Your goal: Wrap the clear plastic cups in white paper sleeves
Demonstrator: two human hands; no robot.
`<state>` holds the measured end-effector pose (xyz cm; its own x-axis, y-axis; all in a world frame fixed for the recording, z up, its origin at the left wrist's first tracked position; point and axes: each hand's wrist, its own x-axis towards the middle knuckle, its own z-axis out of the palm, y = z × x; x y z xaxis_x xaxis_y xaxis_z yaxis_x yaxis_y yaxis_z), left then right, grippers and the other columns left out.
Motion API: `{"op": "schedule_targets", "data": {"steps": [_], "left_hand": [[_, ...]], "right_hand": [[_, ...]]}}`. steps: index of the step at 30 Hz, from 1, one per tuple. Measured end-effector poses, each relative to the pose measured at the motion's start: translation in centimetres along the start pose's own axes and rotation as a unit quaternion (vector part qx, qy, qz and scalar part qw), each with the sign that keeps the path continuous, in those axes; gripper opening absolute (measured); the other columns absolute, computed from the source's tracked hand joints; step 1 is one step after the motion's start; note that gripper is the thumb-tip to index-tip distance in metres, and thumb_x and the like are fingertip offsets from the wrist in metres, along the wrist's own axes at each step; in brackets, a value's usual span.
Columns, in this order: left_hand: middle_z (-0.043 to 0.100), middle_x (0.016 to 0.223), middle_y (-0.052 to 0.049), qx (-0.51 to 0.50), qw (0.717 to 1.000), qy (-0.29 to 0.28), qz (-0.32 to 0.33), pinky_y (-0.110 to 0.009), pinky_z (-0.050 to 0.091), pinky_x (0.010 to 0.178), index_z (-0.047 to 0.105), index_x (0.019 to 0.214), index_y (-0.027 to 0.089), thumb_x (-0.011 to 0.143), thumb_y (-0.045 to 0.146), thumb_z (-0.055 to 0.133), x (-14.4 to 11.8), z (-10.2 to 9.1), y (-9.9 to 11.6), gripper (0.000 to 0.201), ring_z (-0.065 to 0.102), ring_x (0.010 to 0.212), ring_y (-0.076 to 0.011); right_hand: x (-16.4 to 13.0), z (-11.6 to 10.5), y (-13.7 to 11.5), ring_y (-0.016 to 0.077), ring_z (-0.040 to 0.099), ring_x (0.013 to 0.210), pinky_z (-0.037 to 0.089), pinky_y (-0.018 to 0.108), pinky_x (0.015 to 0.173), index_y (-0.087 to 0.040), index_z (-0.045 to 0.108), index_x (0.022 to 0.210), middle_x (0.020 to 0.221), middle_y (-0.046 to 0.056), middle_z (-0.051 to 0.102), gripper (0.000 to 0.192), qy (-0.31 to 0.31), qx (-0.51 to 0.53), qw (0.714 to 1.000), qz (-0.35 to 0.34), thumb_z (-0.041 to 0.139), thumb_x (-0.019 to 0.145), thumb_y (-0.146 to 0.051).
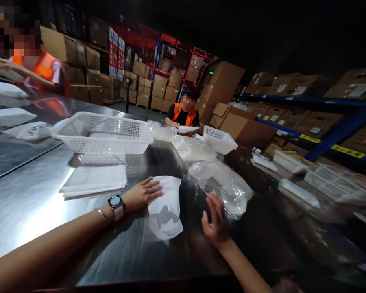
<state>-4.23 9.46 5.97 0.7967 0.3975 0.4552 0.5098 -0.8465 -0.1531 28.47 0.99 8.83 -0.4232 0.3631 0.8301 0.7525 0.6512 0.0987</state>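
Observation:
My left hand (144,193) lies flat with its fingertips on the left edge of a white mailing bag (167,195) on the metal table. The bag looks puffed, and its near end is creased and shadowed. My right hand (215,221) is raised to the right of the bag, fingers apart and holding nothing. Just beyond its fingertips lies a clear plastic bag (228,183) with pale contents that I cannot make out. Left of my left hand is a stack of flat white bags (94,179).
A white perforated basket (110,140) stands beyond the stack. A smaller white basket (220,140) and more clear bags (193,148) lie farther back. Two people in orange vests are at the table. Trays (293,162) line the right side, with box-filled shelves (308,99) behind.

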Motion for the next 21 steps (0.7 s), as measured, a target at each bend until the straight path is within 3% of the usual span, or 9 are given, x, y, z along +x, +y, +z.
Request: {"op": "schedule_targets", "data": {"steps": [4, 9, 12, 16, 18, 21], "left_hand": [[0.055, 0.143, -0.009, -0.018, 0.999, 0.015, 0.027, -0.05, 0.027, 0.119, 0.052, 0.138, 0.021, 0.094, 0.012, 0.051, 0.1, -1.0, 0.9, 0.045, 0.043, 0.138, -0.0257], [0.055, 0.143, -0.012, -0.034, 0.997, 0.015, 0.067, -0.053, 0.03, 0.117, 0.05, 0.141, 0.021, 0.092, 0.017, 0.054, 0.3, -1.8, 1.8, 0.049, 0.045, 0.136, -0.029], [0.05, 0.147, -0.01, -0.029, 0.996, 0.02, 0.083, -0.059, 0.027, 0.116, 0.048, 0.142, 0.031, 0.091, 0.025, 0.06, 0.1, -1.9, 2.5, 0.052, 0.043, 0.138, -0.0318], [0.058, 0.14, -0.006, -0.021, 0.99, 0.078, 0.119, -0.054, 0.025, 0.119, 0.058, 0.13, 0.025, 0.095, 0.021, 0.053, 0.2, -2.2, 3.2, 0.036, 0.047, 0.135, -0.026], [0.061, 0.138, -0.006, -0.019, 0.988, 0.076, 0.132, -0.051, 0.035, 0.115, 0.058, 0.13, 0.023, 0.097, 0.019, 0.049, 0.4, -2.4, 3.3, 0.034, 0.053, 0.129, -0.0254], [0.061, 0.136, -0.011, -0.027, 0.994, 0.046, 0.098, -0.045, 0.048, 0.104, 0.05, 0.139, 0.025, 0.097, 0.022, 0.05, 0.5, -2.6, 3.3, 0.042, 0.06, 0.122, -0.026]], "right_hand": [[2.2, 1.5, 1.5, 0.0275, 0.049, 0.129, 0.046, 0.052, 0.102, -0.026, 0.051, 0.135, 0.126, 0.009, 0.063, 0.05, -0.118, 0.002, 0.98, -0.16, 0.051, 0.089, -0.009], [4.3, 2.9, 1.0, 0.0204, 0.056, 0.124, 0.046, 0.04, 0.104, -0.021, 0.063, 0.115, 0.118, 0.007, 0.07, 0.024, -0.139, 0.061, 0.947, -0.284, 0.053, 0.094, -0.014], [3.9, 2.8, 1.4, 0.0231, 0.048, 0.133, 0.046, 0.042, 0.104, -0.018, 0.06, 0.119, 0.122, 0.011, 0.068, 0.027, -0.14, 0.086, 0.94, -0.298, 0.054, 0.093, -0.017], [4.0, 3.3, 2.8, 0.026, 0.038, 0.14, 0.043, 0.049, 0.106, -0.014, 0.053, 0.129, 0.132, 0.017, 0.061, 0.041, -0.144, 0.095, 0.953, -0.249, 0.044, 0.089, -0.012], [5.0, 4.1, 3.5, 0.0239, 0.043, 0.137, 0.042, 0.046, 0.107, -0.014, 0.054, 0.13, 0.129, 0.014, 0.064, 0.044, -0.162, 0.069, 0.959, -0.222, 0.041, 0.088, -0.007], [6.8, 5.4, 4.3, 0.0192, 0.058, 0.12, 0.047, 0.038, 0.101, -0.014, 0.057, 0.127, 0.117, 0.009, 0.071, 0.04, -0.201, 0.04, 0.949, -0.24, 0.038, 0.093, -0.006]]}}
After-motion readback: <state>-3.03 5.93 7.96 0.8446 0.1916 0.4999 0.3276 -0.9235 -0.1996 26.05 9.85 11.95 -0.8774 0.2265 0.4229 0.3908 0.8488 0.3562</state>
